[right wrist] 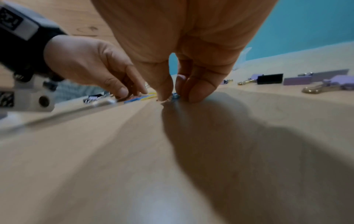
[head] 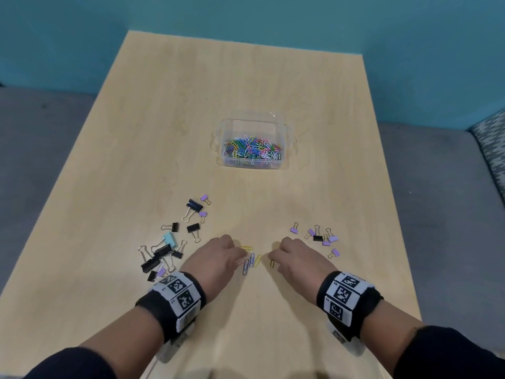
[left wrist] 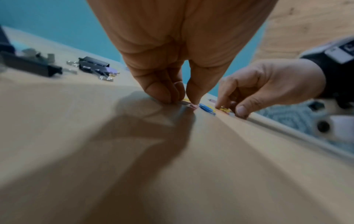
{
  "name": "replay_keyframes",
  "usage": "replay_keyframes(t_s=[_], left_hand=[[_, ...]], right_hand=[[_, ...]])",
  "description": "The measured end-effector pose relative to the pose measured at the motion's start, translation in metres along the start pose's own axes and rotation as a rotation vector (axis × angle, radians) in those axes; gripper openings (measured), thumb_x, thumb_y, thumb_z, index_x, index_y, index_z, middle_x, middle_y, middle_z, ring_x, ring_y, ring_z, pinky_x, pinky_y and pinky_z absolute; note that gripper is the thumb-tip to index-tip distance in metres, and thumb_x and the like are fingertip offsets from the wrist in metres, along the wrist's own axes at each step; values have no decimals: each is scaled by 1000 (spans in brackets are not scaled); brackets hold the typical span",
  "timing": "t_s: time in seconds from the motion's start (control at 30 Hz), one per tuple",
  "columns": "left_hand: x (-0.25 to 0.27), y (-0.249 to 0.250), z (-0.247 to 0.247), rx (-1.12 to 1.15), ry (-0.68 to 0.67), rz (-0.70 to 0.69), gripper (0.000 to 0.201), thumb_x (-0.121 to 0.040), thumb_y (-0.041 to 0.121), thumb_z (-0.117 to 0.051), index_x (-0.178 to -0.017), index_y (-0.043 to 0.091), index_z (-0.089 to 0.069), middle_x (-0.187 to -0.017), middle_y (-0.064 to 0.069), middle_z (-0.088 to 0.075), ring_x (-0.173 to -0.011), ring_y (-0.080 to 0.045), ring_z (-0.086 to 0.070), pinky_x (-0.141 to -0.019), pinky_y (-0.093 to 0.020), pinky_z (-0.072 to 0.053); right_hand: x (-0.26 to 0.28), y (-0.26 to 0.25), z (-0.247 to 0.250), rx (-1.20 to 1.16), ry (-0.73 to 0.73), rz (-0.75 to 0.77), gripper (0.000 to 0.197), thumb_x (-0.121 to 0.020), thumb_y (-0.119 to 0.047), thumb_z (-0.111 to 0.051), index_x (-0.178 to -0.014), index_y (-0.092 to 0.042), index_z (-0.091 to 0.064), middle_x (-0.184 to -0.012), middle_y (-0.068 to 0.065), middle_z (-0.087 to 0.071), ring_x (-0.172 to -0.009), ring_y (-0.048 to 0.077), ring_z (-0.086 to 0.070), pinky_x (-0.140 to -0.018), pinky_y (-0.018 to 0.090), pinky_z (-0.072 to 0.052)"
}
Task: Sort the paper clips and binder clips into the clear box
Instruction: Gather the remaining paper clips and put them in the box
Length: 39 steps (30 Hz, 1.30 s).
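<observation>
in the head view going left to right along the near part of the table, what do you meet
Left pile of binder clips → left hand → loose paper clips between the hands → right hand → small group of mostly purple binder clips. The clear box sits farther back.

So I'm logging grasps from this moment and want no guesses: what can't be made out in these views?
- Left hand fingertips: the head view hides them behind the hand; the left wrist view is too blurred to show whether a paper clip is gripped.
- Right hand: same; a small blue thing at its fingertips is too blurred to identify.
- Clear box: paper clips inside are too small and tangled to count, and any dividers are not discernible.
</observation>
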<state>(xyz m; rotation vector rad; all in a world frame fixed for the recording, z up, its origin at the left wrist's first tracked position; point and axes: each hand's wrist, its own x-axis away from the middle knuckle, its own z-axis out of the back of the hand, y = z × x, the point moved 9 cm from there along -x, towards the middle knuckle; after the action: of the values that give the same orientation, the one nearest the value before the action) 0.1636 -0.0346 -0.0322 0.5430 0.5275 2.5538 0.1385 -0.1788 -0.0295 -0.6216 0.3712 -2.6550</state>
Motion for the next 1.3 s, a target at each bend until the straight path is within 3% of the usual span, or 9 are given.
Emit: replay_keyframes(t_s=[0.1,0.17,0.37,0.43,0.57,0.77,0.9,1.0,1.3], left_hand=[[5,-6,0,164,-11,158,53,-84,42,-62,-132,31,-45,-105,4,-49,-99,-17,-51,-81,-29,-44],[4,-1,-6,105,-41,189,64,-83,43,-62,-139,32,-33,-112,4,-46,-106,-18,-47,-86,-30,-43],[-12,3,-10,89,2,195,30,-88,27,-56,-117,21,-56,-109,0,-48,-100,-23,-51,-82,-32,-44],[-11,0,-7,112,23,187,30,-86,26,-59,-115,22,-58,-108,0,-47,-99,-22,-52,-82,-32,-44],[-9,-2,-4,144,30,175,37,-84,24,-60,-121,24,-56,-111,1,-47,-102,-20,-49,-86,-32,-44],[-19,7,-3,97,10,234,18,-87,18,-56,-105,15,-54,-104,-1,-48,-95,-21,-49,-79,-34,-44],[-24,5,-2,100,-5,307,13,-84,9,-51,-95,15,-52,-97,-1,-49,-85,-21,-49,-70,-30,-41],[-29,6,0,96,-37,338,17,-79,3,-47,-90,16,-51,-93,-1,-48,-80,-20,-47,-65,-28,-34],[-38,10,-3,-36,-169,366,13,-81,7,-52,-92,14,-54,-103,-8,-51,-92,-25,-54,-73,-31,-45]], right_hand=[[6,17,3,-195,4,-153,36,-91,-19,-52,-127,-25,-48,-113,-3,-46,-102,19,-49,-72,24,-32],[8,17,1,-182,12,-177,38,-90,-20,-53,-127,-25,-48,-115,-2,-44,-104,19,-46,-75,24,-36],[-9,0,-1,-175,71,-153,23,-92,-12,-47,-113,-19,-56,-104,1,-47,-100,23,-47,-75,29,-40],[-5,6,6,-247,115,-233,20,-94,-25,-49,-113,-18,-55,-105,0,-48,-98,21,-48,-77,29,-40],[14,16,3,-278,109,-453,36,-85,-49,-59,-103,-19,-49,-100,-4,-46,-92,19,-47,-72,30,-38],[-2,-1,3,-278,157,-470,22,-93,-25,-53,-88,-24,-32,-94,-3,-38,-88,18,-35,-71,28,-26],[-10,0,2,-276,109,-488,17,-92,-13,-47,-86,-21,-33,-99,3,-46,-85,19,-32,-69,29,-26],[-14,0,4,-266,67,-499,16,-85,-5,-40,-83,-19,-34,-92,1,-40,-84,20,-33,-69,29,-27],[-22,-5,5,-194,-17,-433,14,-85,-7,-46,-97,-13,-48,-107,9,-51,-99,29,-47,-72,32,-37]])
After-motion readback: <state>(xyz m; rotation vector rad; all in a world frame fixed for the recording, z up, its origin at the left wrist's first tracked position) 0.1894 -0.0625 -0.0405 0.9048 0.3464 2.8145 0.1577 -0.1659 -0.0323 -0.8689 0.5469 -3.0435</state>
